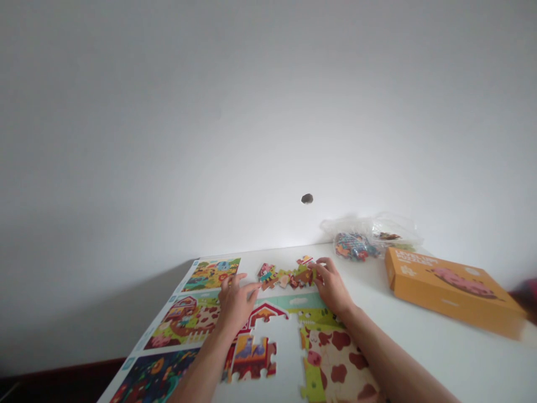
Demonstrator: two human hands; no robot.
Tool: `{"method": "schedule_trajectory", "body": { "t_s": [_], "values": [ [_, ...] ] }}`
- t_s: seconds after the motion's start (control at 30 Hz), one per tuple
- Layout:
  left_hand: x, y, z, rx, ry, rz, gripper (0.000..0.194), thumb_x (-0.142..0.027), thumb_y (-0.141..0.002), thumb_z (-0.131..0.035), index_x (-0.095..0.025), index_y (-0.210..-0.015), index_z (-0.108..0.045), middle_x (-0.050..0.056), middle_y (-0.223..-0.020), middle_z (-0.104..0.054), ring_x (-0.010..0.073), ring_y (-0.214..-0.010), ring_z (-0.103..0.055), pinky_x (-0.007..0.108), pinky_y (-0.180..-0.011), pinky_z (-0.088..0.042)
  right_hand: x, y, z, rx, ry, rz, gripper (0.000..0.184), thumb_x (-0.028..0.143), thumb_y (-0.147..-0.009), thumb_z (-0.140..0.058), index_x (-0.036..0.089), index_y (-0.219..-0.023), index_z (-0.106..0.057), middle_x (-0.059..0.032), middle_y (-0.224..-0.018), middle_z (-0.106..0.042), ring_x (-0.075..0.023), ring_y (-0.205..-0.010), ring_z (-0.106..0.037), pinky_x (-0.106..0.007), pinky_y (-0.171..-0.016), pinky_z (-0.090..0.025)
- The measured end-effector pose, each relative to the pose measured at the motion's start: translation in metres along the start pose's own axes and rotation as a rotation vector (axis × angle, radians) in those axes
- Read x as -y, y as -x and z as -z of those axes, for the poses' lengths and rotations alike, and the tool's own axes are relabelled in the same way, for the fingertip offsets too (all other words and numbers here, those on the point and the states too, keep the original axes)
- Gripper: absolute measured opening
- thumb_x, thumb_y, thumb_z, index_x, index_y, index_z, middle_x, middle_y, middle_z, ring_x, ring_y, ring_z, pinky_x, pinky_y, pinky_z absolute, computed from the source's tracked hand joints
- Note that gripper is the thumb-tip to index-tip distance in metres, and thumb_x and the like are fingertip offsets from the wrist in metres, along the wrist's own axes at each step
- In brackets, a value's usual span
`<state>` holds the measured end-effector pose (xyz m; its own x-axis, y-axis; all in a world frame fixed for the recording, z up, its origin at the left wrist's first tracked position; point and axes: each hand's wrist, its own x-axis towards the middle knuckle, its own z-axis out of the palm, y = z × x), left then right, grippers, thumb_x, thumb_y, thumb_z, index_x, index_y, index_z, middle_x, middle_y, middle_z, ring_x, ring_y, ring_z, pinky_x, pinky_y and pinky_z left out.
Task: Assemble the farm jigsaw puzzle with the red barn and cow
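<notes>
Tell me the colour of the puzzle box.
The puzzle box is orange with a pink pig; head view.

Left hand (pixel 235 305): palm down, fingers pointing forward and slightly bent, thumb (pixel 251 289) stretched out to the right.
Right hand (pixel 331 288): palm down, knuckles raised, fingers (pixel 325 264) curved forward and to the left, tips angled downward.
Left forearm (pixel 201 372): bare, rising from the bottom edge of the view, slanting up and right to the wrist.
Right forearm (pixel 390 358): bare, rising from the lower right, slanting up and left to the wrist.
Hands: low, well apart, turned toward each other.
</notes>
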<state>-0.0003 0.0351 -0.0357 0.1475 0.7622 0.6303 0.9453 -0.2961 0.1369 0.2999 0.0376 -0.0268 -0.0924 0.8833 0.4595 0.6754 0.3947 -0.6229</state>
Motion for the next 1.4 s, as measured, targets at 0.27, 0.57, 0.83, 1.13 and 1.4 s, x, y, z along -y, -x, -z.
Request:
{"method": "schedule_trajectory", "body": {
  "t_s": [0.27,0.57,0.83,1.13,1.4],
  "values": [
    [0.0,0.0,0.0,0.026,0.002,0.007,0.022,-0.023,-0.082,-0.065,-0.036,-0.091,-0.08,0.01,-0.113,-0.067,0.0309,-0.105,-0.053,0.048,-0.088,-0.045,-0.001,0.001,0.001,-0.084,0.004,-0.006,0.039,0.006,-0.083,-0.045,0.019,-0.112,-0.067,-0.0113,-0.121,-0.049,-0.0181,-0.097,-0.061,-0.03,-0.091,-0.051],
    [-0.001,-0.002,0.002,0.013,0.043,-0.025,0.023,-0.023,-0.083,-0.065,-0.032,-0.1,-0.078,0.009,-0.115,-0.067,0.0289,-0.108,-0.056,0.048,-0.096,-0.043,0.008,-0.002,0.006,-0.296,-0.147,-0.158,0.051,0.027,-0.089,-0.052,0.017,-0.137,-0.042,-0.0069,-0.092,-0.065,-0.0216,-0.084,-0.063,-0.038,-0.085,-0.051],
    [-0.03,-0.004,0.024,0.073,0.321,-0.257,0.082,-0.032,-0.075,-0.08,-0.028,-0.147,-0.041,0.008,-0.139,-0.058,0.0316,-0.131,-0.042,0.047,-0.109,-0.038,0.054,0.007,-0.005,0.017,-0.954,-0.297,0.045,0.039,-0.073,-0.076,0.02,-0.107,-0.054,0.003,-0.065,-0.064,-0.0163,-0.058,-0.06,-0.031,-0.061,-0.05],
    [-0.044,-0.003,0.032,0.095,0.37,-0.345,0.064,-0.03,-0.074,-0.079,-0.027,-0.134,-0.057,0.009,-0.133,-0.06,0.033,-0.131,-0.041,0.048,-0.109,-0.038,0.067,0.012,-0.008,0.161,-0.989,-0.314,0.04,0.05,-0.071,-0.079,0.018,-0.084,-0.061,-0.0004,-0.062,-0.067,-0.0155,-0.056,-0.062,-0.029,-0.06,-0.049],
    [-0.043,-0.004,0.035,0.107,0.325,-0.347,0.067,-0.029,-0.071,-0.077,-0.03,-0.135,-0.057,0.007,-0.131,-0.058,0.032,-0.129,-0.041,0.048,-0.11,-0.036,0.065,0.017,-0.014,0.147,-0.962,-0.261,0.038,0.052,-0.078,-0.073,0.018,-0.089,-0.061,-0.0006,-0.064,-0.068,-0.0163,-0.06,-0.063,-0.03,-0.064,-0.051]
  ]
}}
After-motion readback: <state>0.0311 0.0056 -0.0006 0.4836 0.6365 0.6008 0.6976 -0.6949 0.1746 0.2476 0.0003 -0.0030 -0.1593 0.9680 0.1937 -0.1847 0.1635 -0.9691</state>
